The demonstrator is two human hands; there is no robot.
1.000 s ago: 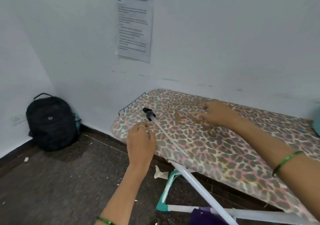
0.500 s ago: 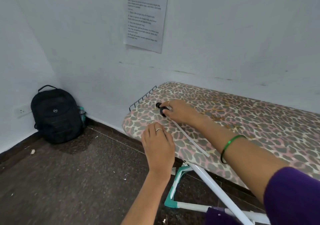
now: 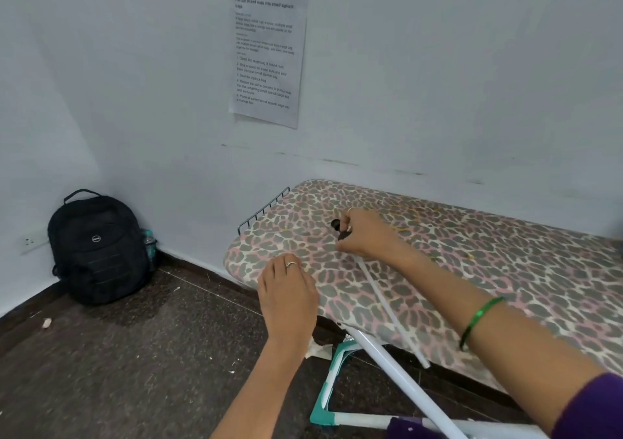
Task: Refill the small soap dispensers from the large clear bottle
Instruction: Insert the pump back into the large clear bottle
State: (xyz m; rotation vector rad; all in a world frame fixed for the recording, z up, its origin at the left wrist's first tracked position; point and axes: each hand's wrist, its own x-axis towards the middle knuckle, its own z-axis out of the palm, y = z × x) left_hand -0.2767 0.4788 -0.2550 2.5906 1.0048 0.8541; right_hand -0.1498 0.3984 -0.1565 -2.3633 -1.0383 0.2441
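Matt leopard-print cloth on the ironing board [image 3: 472, 270], black fabric backpack [image 3: 97, 246], creased paper sheet [image 3: 266, 50], speckled stone-like floor [image 3: 135, 354].

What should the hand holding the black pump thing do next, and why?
Probably lift it. The right hand is closed on the black pump head, while its long tube lies flat on the ironing board. No bottle shows here, so it likely must be carried elsewhere.
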